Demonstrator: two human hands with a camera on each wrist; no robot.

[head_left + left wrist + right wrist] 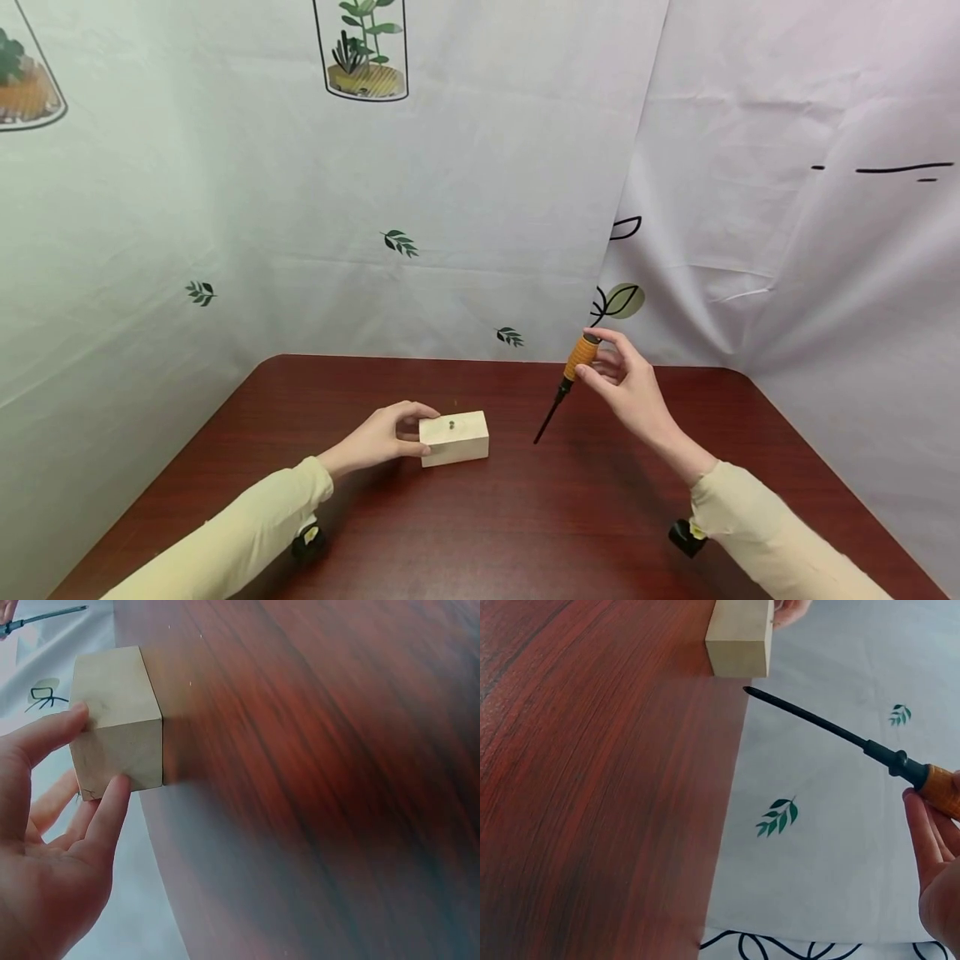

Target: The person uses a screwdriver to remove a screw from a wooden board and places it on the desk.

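A pale wooden block rests on the table, with small dark marks on its top face. My left hand grips the block's left end, thumb on the near side and fingers on the far side. The left wrist view shows the thumb and fingertips against the block. To the right, my right hand holds a screwdriver by its ribbed orange handle, raised over the table. Its black shaft slants down to the left, tip apart from the block. In the right wrist view the screwdriver points toward the block's end.
The dark red wooden table has rounded far corners. Behind it and along both sides hangs a white cloth printed with leaves and plant jars. Black wrist devices sit under the left cuff and the right cuff.
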